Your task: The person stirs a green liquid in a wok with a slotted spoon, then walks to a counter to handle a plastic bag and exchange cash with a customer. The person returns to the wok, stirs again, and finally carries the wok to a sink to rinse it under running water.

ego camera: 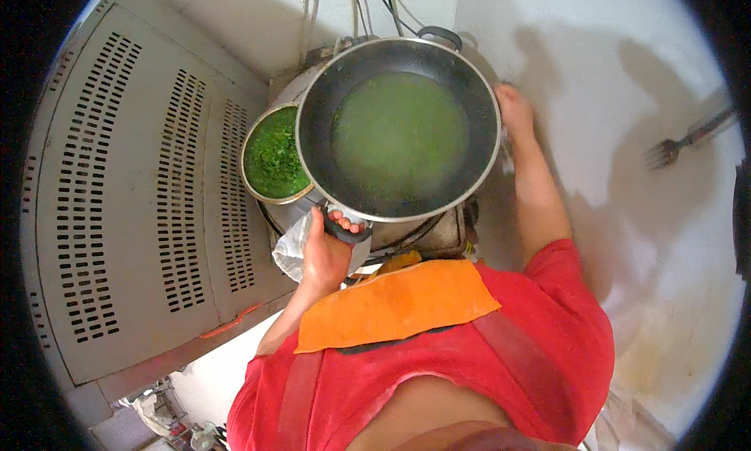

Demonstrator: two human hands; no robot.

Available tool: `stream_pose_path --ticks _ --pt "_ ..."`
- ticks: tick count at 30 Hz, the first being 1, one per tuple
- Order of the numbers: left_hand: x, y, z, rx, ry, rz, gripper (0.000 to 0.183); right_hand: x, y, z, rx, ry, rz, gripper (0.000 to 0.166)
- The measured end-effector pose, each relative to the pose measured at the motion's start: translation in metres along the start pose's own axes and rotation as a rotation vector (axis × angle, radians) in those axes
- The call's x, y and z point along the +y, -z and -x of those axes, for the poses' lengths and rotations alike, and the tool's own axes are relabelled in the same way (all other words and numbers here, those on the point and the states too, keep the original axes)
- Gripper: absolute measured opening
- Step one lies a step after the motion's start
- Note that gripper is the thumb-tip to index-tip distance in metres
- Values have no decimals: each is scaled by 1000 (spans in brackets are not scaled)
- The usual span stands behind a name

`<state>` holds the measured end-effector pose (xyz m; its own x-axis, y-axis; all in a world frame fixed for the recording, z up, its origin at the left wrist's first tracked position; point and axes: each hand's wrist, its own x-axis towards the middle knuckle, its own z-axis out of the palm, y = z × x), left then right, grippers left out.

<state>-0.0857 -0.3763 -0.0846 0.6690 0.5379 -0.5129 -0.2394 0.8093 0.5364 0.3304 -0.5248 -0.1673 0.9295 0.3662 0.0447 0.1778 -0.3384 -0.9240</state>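
Observation:
A large dark-coated wok (317, 152) with a pale metal rim holds cloudy green liquid (402, 134). My left hand (331, 248) is closed around its black near handle (346, 233); the opposite handle (440, 35) is free. My right hand (516, 113) is curled at the wok's right side, against or close behind the rim, its fingers largely hidden. Partly beneath the wok's left edge stands a round pot (249, 184) filled with wet, finely chopped green leaves (276, 157). A whitish cloth or bag (293, 248) hangs by my left hand.
A grey metal panel with slots (138, 187) rises close on the left. The white wall (592, 128) is close on the right, with a fork-like tool (666, 153) in front of it. Cables (390, 8) run down behind the wok. A round metal surface (410, 237) lies below it.

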Motion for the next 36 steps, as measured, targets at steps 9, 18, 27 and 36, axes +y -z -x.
stream_pose_path --ticks 9,18,27,36 --pt "8 0 -10 124 -113 5 38 -65 -51 -107 -504 -229 -545 26" --pt "79 13 -27 127 -34 -54 37 -74 29 36 -38 -157 -493 21" --pt "143 4 -19 -148 117 -350 39 -148 85 276 544 -140 -439 21" --pt "147 -10 -4 -420 315 -623 40 -170 76 459 940 -213 -439 18"
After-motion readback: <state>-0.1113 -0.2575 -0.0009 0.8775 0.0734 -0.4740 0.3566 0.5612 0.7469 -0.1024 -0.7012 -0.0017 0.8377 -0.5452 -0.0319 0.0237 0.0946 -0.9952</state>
